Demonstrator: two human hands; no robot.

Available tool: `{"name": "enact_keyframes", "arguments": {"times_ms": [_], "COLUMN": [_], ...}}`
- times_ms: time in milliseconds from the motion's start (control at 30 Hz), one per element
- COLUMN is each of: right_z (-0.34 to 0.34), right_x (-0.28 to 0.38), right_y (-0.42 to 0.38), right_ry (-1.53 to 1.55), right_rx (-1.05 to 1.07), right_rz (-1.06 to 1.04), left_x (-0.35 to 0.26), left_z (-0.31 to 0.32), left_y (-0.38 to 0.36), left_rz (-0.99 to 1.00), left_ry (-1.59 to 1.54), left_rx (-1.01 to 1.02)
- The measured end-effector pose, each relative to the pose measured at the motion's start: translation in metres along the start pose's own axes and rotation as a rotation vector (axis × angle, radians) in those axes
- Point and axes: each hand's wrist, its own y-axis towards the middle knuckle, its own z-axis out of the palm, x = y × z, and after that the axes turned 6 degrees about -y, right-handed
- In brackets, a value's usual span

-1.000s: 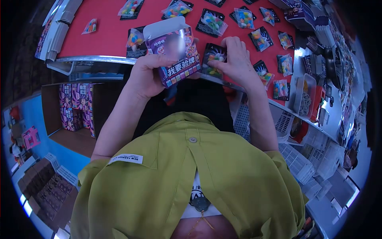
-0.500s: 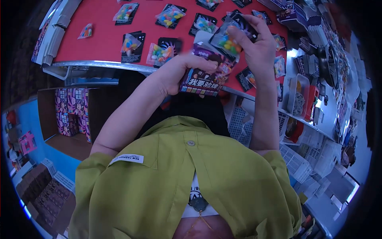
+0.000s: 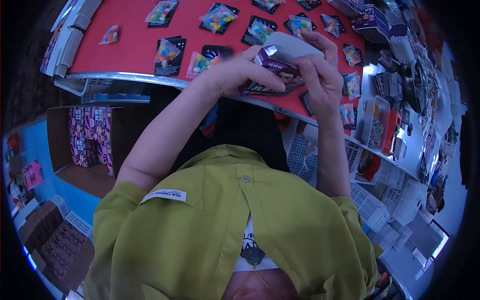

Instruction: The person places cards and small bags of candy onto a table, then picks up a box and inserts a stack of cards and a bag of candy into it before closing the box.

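Observation:
Both of my hands are on a purple printed box (image 3: 272, 67) at the front edge of the red table (image 3: 115, 60). My left hand (image 3: 250, 75) wraps its left side, thumb across the printed front. My right hand (image 3: 322, 70) grips its upper right corner, by the pale open flap (image 3: 292, 46). What lies inside the box is hidden. Clear bags of colourful candy on black cards lie around, one (image 3: 167, 52) to the left, another (image 3: 260, 31) just beyond the box and one (image 3: 352, 85) to the right.
An open carton (image 3: 85, 180) with purple boxes stands at lower left. Stacked flat boxes (image 3: 67, 52) are at the table's left end. A clear tub (image 3: 375, 122), purple boxes (image 3: 370, 21) and white baskets (image 3: 370, 205) are on the right.
The candy bag and black cards are no longer visible in my right hand, which now holds the box's top. The box has moved up and tilted, its flap turned toward the right.

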Motion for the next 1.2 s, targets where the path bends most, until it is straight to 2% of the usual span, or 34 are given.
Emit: {"name": "enact_keyframes", "arguments": {"times_ms": [33, 67, 133, 167, 233, 267, 333, 400, 467, 500, 567, 600, 667, 700, 767, 800, 833, 867, 900, 933, 967, 1067, 1200], "right_z": [0.0, 0.001, 0.009, 0.011, 0.018, 0.02, 0.024, 0.028, 0.03, 0.03, 0.025, 0.024, 0.021, 0.02, 0.023, 0.024, 0.025, 0.025, 0.022, 0.02, 0.02, 0.015, 0.01], "right_x": [-0.002, -0.002, 0.003, 0.005, 0.004, 0.004, 0.005, 0.009, 0.016, 0.017, 0.018, 0.013, -0.001, -0.001, 0.001, -0.001, -0.004, -0.007, -0.01, -0.013, -0.014, 0.006, 0.006], "right_y": [-0.005, -0.01, -0.02, -0.025, -0.039, -0.042, -0.044, -0.044, -0.043, -0.04, -0.037, -0.039, -0.043, -0.044, -0.046, -0.047, -0.049, -0.052, -0.055, -0.057, -0.059, -0.052, -0.043], "right_ry": [-0.041, -0.078, -0.131, -0.191, -0.296, -0.395, -0.373, -0.35, -0.063, -0.063, 0.745, 0.737, 0.98, 0.982, 0.601, 0.609, 0.166, -0.275, -0.276, -0.468, -0.658, -0.574, -0.416], "right_rx": [0.013, 0.026, 0.048, 0.068, 0.053, 0.037, 0.047, 0.061, -0.209, -0.209, -0.311, -0.319, -0.169, -0.166, -0.162, -0.156, -0.128, -0.096, -0.093, -0.058, -0.024, -0.017, -0.048], "right_rz": [0.004, 0.011, 0.056, 0.098, 0.094, 0.083, 0.055, 0.016, 0.113, 0.111, 0.523, 0.526, 0.674, 0.671, 0.577, 0.576, 0.287, -0.006, -0.004, -0.139, -0.274, -0.183, -0.098], "left_x": [0.004, 0.007, 0.013, 0.018, 0.025, 0.027, 0.028, 0.03, 0.03, 0.029, 0.029, 0.027, 0.027, 0.028, 0.028, 0.026, 0.025, 0.023, 0.018, 0.014, 0.014, 0.011, 0.01], "left_z": [-0.005, -0.01, -0.015, -0.015, -0.014, -0.014, -0.011, -0.007, -0.004, -0.003, -0.001, -0.002, -0.003, -0.004, -0.008, -0.008, -0.009, -0.014, -0.02, -0.024, -0.024, -0.021, -0.018], "left_y": [0.004, 0.008, 0.01, 0.009, 0.003, -0.001, -0.011, -0.016, -0.016, -0.015, -0.016, -0.016, -0.012, -0.01, -0.011, -0.013, -0.014, -0.016, -0.018, -0.019, -0.021, -0.026, -0.025], "left_rz": [0.023, 0.024, 0.121, 0.115, 0.414, 0.41, 0.376, 0.342, 0.316, 0.285, 0.247, 0.24, 0.239, 0.294, 0.352, 0.456, 0.556, 0.553, 0.678, 0.79, 0.787, 0.82, 0.683], "left_ry": [0.14, 0.14, 0.388, 0.386, 0.44, 0.442, 0.125, 0.15, 0.174, 0.124, 0.073, 0.073, 0.073, 0.128, 0.189, 0.328, 0.466, 0.465, 0.883, 1.305, 1.305, 1.406, 1.28], "left_rx": [-0.013, -0.016, 0.115, 0.121, 0.042, 0.043, -0.095, -0.11, -0.121, -0.16, -0.188, -0.156, -0.123, -0.112, -0.114, -0.091, -0.064, -0.066, -0.003, 0.063, 0.061, 0.086, 0.041]}}
